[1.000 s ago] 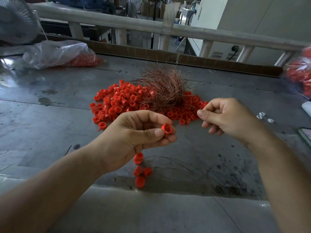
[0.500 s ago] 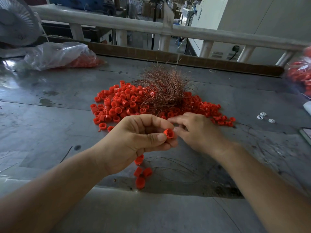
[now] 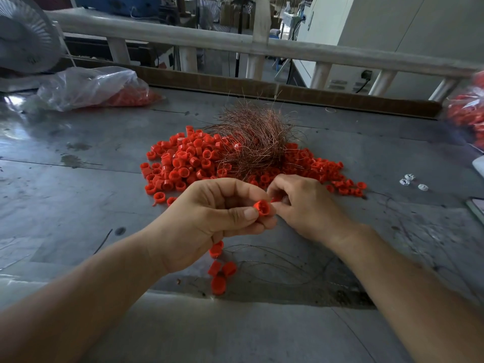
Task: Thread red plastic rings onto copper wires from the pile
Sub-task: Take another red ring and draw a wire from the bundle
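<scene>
Left hand [image 3: 209,218] grip pinching red ring [image 3: 262,207], right hand [image 3: 306,205] grip curled alongside, hold unclear

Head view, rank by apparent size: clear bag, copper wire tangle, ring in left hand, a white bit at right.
1-2. Crumpled clear plastic bag of red rings and tangled copper wire pile: alike, bag farther; unranked.
3. Red plastic ring pinched by left hand.
4. Small white piece, though farther.
</scene>
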`<state>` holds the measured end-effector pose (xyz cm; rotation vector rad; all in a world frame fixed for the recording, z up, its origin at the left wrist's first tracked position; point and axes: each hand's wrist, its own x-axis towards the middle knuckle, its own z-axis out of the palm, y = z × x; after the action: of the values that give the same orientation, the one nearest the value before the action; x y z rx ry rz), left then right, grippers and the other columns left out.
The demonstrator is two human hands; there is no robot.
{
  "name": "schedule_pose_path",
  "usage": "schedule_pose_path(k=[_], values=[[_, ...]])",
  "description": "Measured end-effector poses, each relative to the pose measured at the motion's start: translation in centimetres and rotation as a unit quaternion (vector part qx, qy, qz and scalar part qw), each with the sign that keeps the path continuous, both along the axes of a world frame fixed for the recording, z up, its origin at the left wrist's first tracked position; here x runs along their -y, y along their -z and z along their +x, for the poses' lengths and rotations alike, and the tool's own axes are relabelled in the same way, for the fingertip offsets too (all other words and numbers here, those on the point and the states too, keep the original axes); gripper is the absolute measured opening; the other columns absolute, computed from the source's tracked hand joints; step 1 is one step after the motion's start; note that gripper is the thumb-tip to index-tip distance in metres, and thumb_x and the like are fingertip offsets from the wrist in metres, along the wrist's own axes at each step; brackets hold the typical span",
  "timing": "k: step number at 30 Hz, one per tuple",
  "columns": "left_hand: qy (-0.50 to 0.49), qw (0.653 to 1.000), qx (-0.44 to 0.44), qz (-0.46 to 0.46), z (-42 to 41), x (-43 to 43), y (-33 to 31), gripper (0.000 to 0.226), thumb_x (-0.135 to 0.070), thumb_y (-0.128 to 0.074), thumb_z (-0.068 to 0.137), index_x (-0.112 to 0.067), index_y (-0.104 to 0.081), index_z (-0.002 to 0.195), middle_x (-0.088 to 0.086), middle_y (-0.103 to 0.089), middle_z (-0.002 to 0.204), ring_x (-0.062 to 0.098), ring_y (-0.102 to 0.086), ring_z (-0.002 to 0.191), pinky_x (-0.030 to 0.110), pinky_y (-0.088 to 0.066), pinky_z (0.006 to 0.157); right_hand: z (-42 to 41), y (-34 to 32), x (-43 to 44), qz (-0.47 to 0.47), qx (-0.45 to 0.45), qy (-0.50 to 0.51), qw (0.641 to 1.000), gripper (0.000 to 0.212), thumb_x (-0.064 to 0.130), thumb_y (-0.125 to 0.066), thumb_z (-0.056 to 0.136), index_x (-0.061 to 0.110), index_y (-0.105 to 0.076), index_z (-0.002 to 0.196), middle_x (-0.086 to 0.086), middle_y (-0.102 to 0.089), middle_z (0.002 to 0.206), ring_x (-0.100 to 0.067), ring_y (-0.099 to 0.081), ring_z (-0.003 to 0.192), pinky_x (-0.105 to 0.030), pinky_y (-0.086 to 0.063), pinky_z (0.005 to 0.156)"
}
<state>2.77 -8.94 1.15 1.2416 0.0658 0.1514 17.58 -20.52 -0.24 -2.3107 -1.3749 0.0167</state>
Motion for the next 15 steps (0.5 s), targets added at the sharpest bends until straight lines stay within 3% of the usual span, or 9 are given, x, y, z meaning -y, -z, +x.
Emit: schedule_pose_path(k=[1,3,5,7,10,15], values=[[-0.003,1.0,-0.001,0.002,0.0,0.0,0.0,0.018,-0.004,-0.064,0.066,-0.01,-0.074,0.079,0.009,-0.072,0.081,0.019,-0.07,0.078,0.019,-0.054,0.065,0.1,-0.1,0.1,0.014,-0.028,0.012,0.999,0.014,0.012,-0.062,0.084,0.016,-0.062,0.098,0.004,-0.059,0.094,-0.007,-0.052,0.077,-0.012,-0.04,0.067],[-0.011,1.0,-0.003,0.004,0.1,0.0,-0.1,0.016,-0.002,-0.065,0.069,-0.011,-0.074,0.079,0.009,-0.072,0.081,0.019,-0.07,0.077,0.02,-0.054,0.064,0.4,-0.9,0.4,0.082,-0.176,0.029,0.981,0.022,0.002,-0.06,0.084,0.01,-0.063,0.105,0.004,-0.059,0.087,-0.007,-0.056,0.07,-0.01,-0.046,0.064],[-0.024,1.0,-0.005,0.003,0.1,0.0,-0.1,0.015,0.0,-0.065,0.07,-0.009,-0.074,0.078,0.011,-0.072,0.08,0.02,-0.071,0.077,0.02,-0.054,0.064,0.2,-2.2,1.0,0.195,-0.363,-0.005,0.911,0.023,-0.006,-0.059,0.079,0.009,-0.064,0.095,0.001,-0.061,0.08,-0.006,-0.059,0.065,-0.014,-0.05,0.061],[-0.036,0.999,-0.008,0.005,0.1,0.0,-0.1,0.02,0.0,-0.061,0.066,-0.009,-0.074,0.078,0.012,-0.072,0.08,0.02,-0.071,0.076,0.02,-0.054,0.063,-0.2,-3.1,1.6,0.271,-0.474,-0.047,0.836,0.021,-0.001,-0.06,0.07,0.012,-0.065,0.085,0.001,-0.065,0.075,-0.005,-0.061,0.064,-0.015,-0.051,0.06],[-0.04,0.999,-0.004,0.011,0.1,0.0,-0.1,0.021,0.0,-0.06,0.065,-0.009,-0.074,0.079,0.011,-0.072,0.08,0.02,-0.071,0.076,0.02,-0.054,0.063,-1.2,-3.5,1.6,0.277,-0.533,-0.083,0.795,0.022,0.005,-0.058,0.065,0.01,-0.065,0.085,0.0,-0.068,0.071,-0.006,-0.063,0.065,-0.016,-0.052,0.061],[-0.048,0.998,0.005,0.029,0.1,-0.3,-0.1,0.021,-0.003,-0.061,0.067,-0.011,-0.074,0.081,0.01,-0.072,0.081,0.019,-0.07,0.078,0.019,-0.054,0.064,-2.0,-3.3,1.3,0.264,-0.564,-0.089,0.777,0.024,0.004,-0.057,0.066,0.008,-0.064,0.088,-0.002,-0.07,0.073,-0.008,-0.065,0.066,-0.017,-0.052,0.06]])
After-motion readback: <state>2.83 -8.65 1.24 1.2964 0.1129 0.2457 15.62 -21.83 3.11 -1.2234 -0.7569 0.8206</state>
